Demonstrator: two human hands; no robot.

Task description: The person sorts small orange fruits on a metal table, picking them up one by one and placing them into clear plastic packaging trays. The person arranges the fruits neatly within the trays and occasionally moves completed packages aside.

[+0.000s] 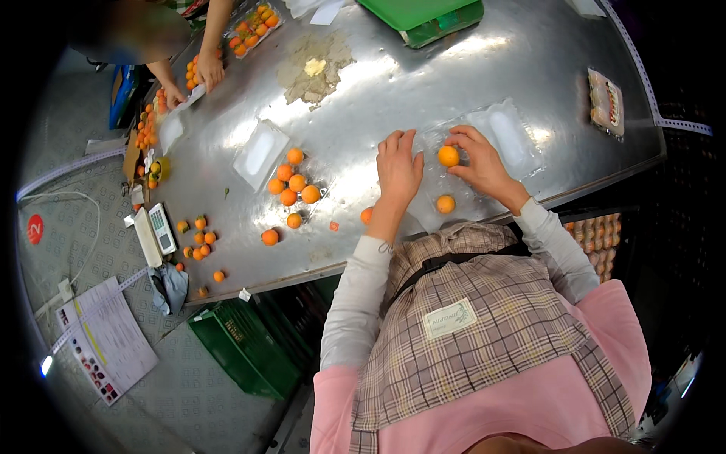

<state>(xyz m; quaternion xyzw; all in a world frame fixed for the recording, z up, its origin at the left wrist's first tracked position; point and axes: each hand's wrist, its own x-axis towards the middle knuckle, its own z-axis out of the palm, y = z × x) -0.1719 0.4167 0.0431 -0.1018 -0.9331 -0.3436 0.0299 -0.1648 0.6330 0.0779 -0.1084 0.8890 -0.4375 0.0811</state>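
Observation:
My right hand [485,168] pinches an orange [448,156] between thumb and fingers, a little above the metal table. Just below it another orange [445,203] rests close to my apron. My left hand [399,168] is to the left, its fingers stretched out and holding nothing that I can see. Beside my left wrist lies an orange [367,216], partly hidden by the arm. A white tray in clear plastic [513,136] lies past my right hand. Left of my hands, several loose oranges [297,182] sit in a cluster next to a second white tray [261,155].
At the far left, a co-worker's hands [209,69] handle white packaging near more oranges. A scale [161,228] stands at the table's left end. Farther off are a green bin [439,19], a wet brownish patch [299,79] and a wrapped pack [606,104]. Green crates [246,344] stand below the edge.

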